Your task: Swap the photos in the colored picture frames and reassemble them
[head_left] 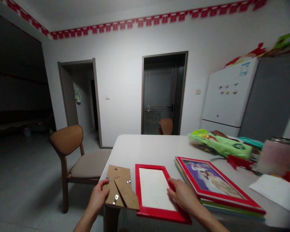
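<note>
An empty red picture frame [157, 191] lies flat at the near edge of the white table [147, 148]. My right hand [180, 193] rests on its right side, fingers curled over the rim. To the left lies a brown cardboard frame backing [120, 188] with metal clips and a fold-out stand. My left hand [99, 195] grips its left edge, thumb on top. Right of the empty frame sits a stack of frames, the top one a red frame with a photo [215, 182].
A green plastic package [219, 143], a pink-sleeved jar [275, 156] and a white sheet [275, 191] sit on the table's right side. A wooden chair [73, 154] stands at the left. A white fridge [228, 96] is behind, two doorways beyond.
</note>
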`<state>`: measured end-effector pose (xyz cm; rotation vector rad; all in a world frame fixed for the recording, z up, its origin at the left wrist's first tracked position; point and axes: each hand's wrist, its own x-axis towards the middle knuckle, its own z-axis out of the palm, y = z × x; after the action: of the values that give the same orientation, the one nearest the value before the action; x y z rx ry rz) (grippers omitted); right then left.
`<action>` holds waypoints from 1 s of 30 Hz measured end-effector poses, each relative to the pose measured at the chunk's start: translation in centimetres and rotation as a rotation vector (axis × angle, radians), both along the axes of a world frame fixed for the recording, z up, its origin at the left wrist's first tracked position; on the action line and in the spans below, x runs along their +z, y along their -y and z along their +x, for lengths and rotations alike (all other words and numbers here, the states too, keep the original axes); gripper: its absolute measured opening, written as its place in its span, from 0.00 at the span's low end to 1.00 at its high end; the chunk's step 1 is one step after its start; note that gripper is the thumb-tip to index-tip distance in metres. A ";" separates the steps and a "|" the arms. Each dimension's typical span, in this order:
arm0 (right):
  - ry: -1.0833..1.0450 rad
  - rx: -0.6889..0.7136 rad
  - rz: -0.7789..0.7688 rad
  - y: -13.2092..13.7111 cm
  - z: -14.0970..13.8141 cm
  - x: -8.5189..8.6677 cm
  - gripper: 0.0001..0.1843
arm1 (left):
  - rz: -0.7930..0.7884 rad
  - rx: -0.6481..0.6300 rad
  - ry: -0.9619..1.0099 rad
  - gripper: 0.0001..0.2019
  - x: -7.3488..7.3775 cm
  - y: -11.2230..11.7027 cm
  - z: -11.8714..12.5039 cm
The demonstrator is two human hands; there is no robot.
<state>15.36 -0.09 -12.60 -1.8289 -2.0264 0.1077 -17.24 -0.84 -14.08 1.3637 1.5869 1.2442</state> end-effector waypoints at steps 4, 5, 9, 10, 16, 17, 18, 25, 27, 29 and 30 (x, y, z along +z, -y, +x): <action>0.012 -0.044 -0.010 -0.2 -0.2 -0.7 0.22 | -0.005 0.036 -0.232 0.16 0.3 -0.2 -0.3; 0.006 -0.056 -0.014 -0.4 -0.3 -0.6 0.22 | -0.006 0.044 -0.290 0.17 0.4 -0.1 -0.3; -0.130 -0.131 -0.035 -0.7 -0.2 0.1 0.26 | 0.023 0.070 -0.475 0.19 1.1 0.4 0.3; -0.230 -0.144 -0.066 -0.7 -0.2 0.4 0.28 | 0.037 0.069 -0.501 0.19 1.3 0.6 0.9; -1.111 0.011 -0.382 0.6 -0.6 2.5 0.38 | 0.288 -0.210 -0.467 0.22 2.5 3.0 10.1; -1.182 0.053 -0.389 0.9 -0.8 2.9 0.39 | 0.336 -0.287 -0.443 0.24 2.7 3.5 12.0; -1.215 0.081 -0.386 1.2 -0.9 3.3 0.40 | 0.369 -0.361 -0.438 0.26 3.0 4.0 13.6; -1.088 0.086 -0.278 1.7 -1.4 4.5 0.41 | 0.607 -0.406 -0.518 0.18 6.1 4.8 16.5; -1.038 0.046 -0.244 1.2 -1.1 3.8 0.39 | 0.619 -0.279 -0.432 0.18 6.6 4.3 14.8; -0.905 -0.037 -0.194 0.5 -0.7 2.8 0.35 | 0.565 -0.104 -0.320 0.16 6.6 3.8 12.5; -0.815 -0.073 -0.165 0.1 -0.4 2.3 0.33 | 0.519 -0.035 -0.275 0.15 6.4 3.5 11.2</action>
<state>14.95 -0.23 -10.29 -1.5676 -1.3947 0.8655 -6.02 -4.32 -7.70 1.9467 1.4612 1.5702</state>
